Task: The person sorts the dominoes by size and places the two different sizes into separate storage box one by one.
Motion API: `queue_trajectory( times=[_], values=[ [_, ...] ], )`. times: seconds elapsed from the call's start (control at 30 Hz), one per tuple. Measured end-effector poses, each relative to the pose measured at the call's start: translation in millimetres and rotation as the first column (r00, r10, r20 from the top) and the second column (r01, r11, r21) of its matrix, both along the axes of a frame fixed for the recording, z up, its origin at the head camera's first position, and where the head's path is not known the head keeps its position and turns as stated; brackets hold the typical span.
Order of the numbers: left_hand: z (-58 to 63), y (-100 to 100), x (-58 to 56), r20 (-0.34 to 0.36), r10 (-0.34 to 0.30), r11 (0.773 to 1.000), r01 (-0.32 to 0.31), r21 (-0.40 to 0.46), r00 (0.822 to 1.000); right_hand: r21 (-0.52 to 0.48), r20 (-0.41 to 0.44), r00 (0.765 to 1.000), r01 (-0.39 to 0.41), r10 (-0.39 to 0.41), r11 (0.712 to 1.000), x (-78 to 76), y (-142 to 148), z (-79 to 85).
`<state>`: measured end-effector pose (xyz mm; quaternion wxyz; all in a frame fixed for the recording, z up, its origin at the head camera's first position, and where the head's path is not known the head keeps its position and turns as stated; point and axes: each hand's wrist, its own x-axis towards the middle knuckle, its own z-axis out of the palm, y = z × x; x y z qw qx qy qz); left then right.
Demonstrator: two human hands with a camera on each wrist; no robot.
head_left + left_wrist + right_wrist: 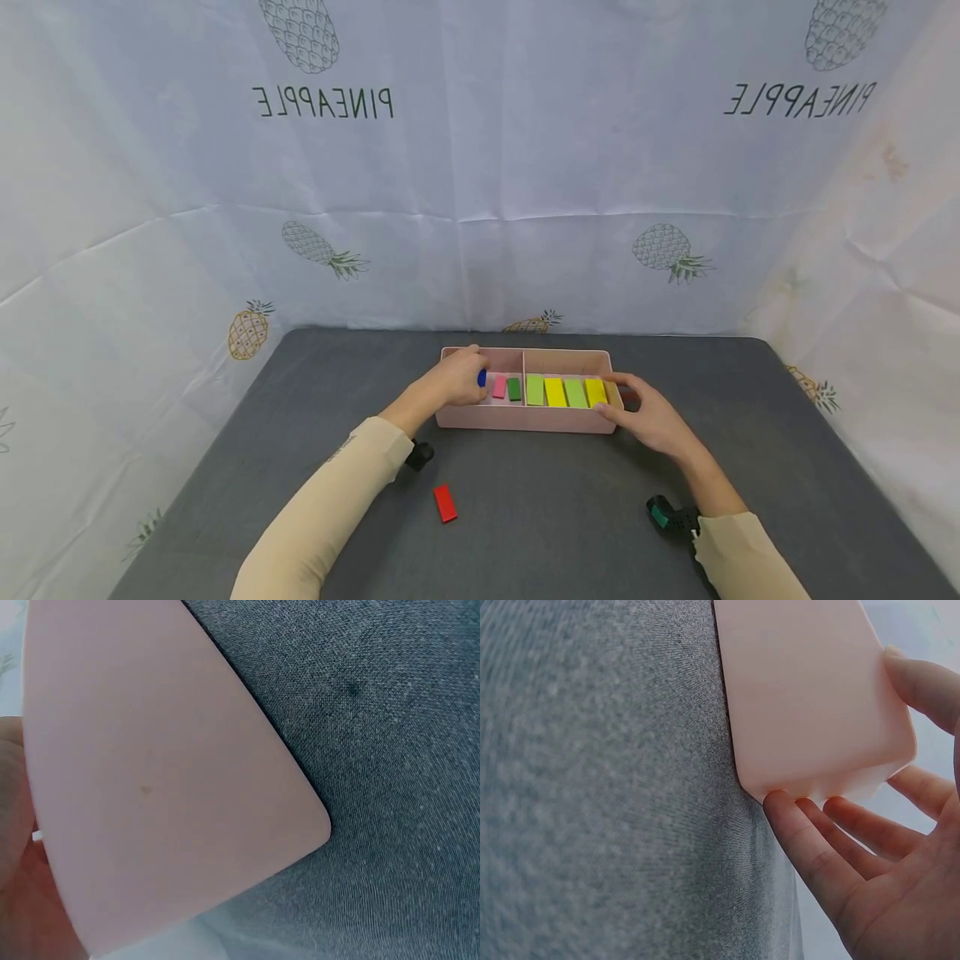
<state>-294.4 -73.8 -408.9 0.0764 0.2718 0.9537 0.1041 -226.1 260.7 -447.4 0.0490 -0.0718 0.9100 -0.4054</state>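
Observation:
A pink two-compartment box (525,419) stands on the dark table. My left hand (453,379) reaches into its left compartment and pinches a blue block (482,378), mostly covered by the fingers. Beside it in that compartment lie a pink block (499,387) and a dark green block (513,389). The right compartment holds light green blocks (535,390) and yellow blocks (555,392) in a row. My right hand (648,414) grips the box's right end, thumb at the front rim and fingers against the end wall. In the left wrist view the box wall (172,772) hides most of the left hand.
A red block (446,503) lies on the table in front of the box, near the left forearm. Something dark red (630,397) shows partly behind the right hand. A white pineapple-print cloth (480,167) hangs behind the table and at both sides.

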Motion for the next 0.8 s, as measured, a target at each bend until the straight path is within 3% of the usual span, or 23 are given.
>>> queue_trajectory(
  times=[0.2,0.5,0.8],
  values=[
    [-6.2,1.3,-4.2,0.046,0.024,0.999,-0.022,-0.038,0.999,0.008,-0.01,1.0,-0.002,0.002,1.0,-1.2,-2.4,-2.2],
    [-9.3,1.0,-6.3,0.069,0.017,1.0,-0.017,-0.001,0.997,0.016,-0.009,1.0,0.01,-0.01,1.0,-1.7,-2.5,-3.7],
    [-2.1,-3.2,-1.3,0.016,0.004,0.998,-0.005,0.07,1.0,0.012,-0.002,1.0,0.012,-0.012,1.0,-2.1,1.0,-2.7]
  ],
)
